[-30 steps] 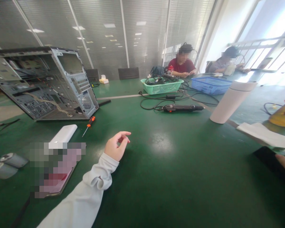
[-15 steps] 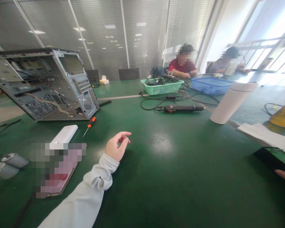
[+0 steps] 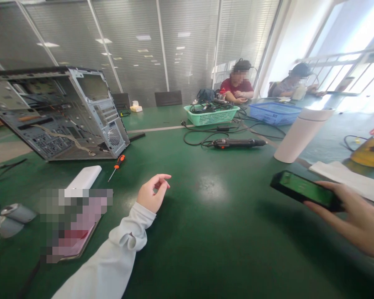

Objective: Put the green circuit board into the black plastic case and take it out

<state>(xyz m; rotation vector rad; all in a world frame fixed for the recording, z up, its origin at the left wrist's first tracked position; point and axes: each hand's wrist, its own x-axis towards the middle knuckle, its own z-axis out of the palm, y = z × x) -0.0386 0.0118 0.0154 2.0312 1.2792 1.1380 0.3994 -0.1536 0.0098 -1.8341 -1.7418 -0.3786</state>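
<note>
My left hand [image 3: 152,192] rests on the green table [image 3: 212,232] in a white sleeve, fingers loosely curled with thumb and forefinger almost touching; nothing shows in it. My right hand [image 3: 357,218] comes in from the right edge and grips a dark phone [image 3: 305,190] with a lit greenish screen, held just above the table. An orange-handled screwdriver [image 3: 116,165] and a white flat box [image 3: 84,178] lie left of my left hand. An open computer case [image 3: 56,112] stands tilted at the far left.
A white cup [image 3: 301,133] stands at the right, papers [image 3: 349,178] beside it. A black electric screwdriver [image 3: 237,143] with cables lies mid-table. Green basket [image 3: 210,114] and blue basket [image 3: 274,112] sit farther back, where two people are seated. A yellow object [image 3: 369,151] is at far right.
My right hand has moved in from the right edge toward the table's middle, bringing the phone fully into view. My left hand has stayed where it was.
</note>
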